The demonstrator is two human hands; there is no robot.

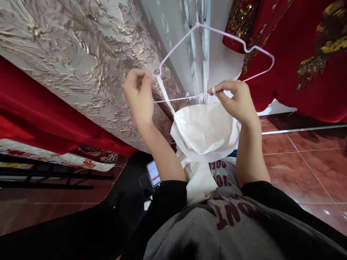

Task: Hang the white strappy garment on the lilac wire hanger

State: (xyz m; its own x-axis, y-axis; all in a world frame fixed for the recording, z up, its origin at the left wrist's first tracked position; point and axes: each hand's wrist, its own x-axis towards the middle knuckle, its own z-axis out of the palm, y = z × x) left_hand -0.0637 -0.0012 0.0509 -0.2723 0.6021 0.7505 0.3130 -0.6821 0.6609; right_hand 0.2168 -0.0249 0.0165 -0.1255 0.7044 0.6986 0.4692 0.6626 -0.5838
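A pale pink clothes hanger hangs upright in front of me. One thin white strap of a white garment loops at the hanger's left notch. There the thumb and fingertips of my left hand are pinched together on the strap's upper end. Close to the hanger's lower bar, my right hand pinches a small white band that looks like the other strap; the rest of that strap is hidden behind the hand. The garment hangs below the bar, its lower part bunched on my lap.
Embossed pinkish fabric with gold threads hangs at left, with red cloth beside it. A red cloth with gold sequins hangs at right. Two phones lie on a black surface by my left arm. A black rack stands far left.
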